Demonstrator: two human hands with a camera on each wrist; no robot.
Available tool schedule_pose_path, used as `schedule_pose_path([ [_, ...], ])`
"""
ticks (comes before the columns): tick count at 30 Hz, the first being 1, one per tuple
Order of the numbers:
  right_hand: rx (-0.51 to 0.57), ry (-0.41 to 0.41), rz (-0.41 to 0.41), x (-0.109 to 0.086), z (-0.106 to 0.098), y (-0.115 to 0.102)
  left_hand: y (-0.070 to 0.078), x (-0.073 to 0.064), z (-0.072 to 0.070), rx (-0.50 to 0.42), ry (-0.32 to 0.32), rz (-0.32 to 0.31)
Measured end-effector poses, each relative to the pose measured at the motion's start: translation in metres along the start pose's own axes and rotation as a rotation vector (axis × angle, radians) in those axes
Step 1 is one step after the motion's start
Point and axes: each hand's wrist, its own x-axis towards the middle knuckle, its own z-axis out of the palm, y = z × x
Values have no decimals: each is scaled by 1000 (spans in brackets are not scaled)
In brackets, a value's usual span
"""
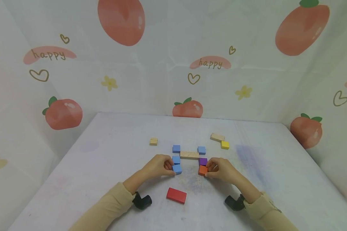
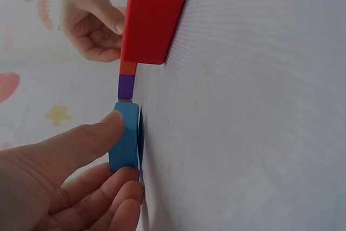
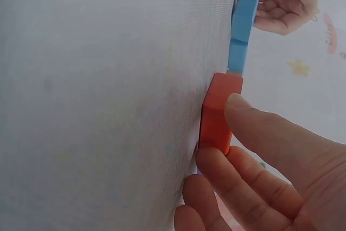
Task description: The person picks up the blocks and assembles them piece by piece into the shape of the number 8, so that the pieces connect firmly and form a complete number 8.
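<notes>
My left hand [image 1: 158,166] pinches a blue block [image 1: 177,169] between thumb and fingers. Right behind that block sits a second blue block [image 1: 176,160]. Across from it, my right hand [image 1: 223,170] holds an orange block [image 1: 202,170] by its outer side, thumb at the near edge. A purple block [image 1: 203,161] lies just beyond the orange one. Between the two rows, a light wooden plank [image 1: 189,155] lies crosswise. Behind the plank's ends are two more blue blocks, one at the left [image 1: 176,148] and one at the right [image 1: 201,150].
Nearer the body lies a red rectangular block [image 1: 176,195], between the forearms. A small ridged wooden block [image 1: 153,141] is at the back left. At the back right, another wooden plank [image 1: 217,137] lies beside a yellow block [image 1: 225,145]. A printed cloth hangs behind the table.
</notes>
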Motion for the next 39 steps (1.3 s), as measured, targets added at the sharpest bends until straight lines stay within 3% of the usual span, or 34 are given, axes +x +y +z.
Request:
schedule_pose_path([
  [10, -3, -3, -9, 1, 0, 1, 1, 2, 1, 19, 15, -19],
  [39, -1, -1, -14, 0, 0, 0, 0, 2, 2, 38, 38, 2],
])
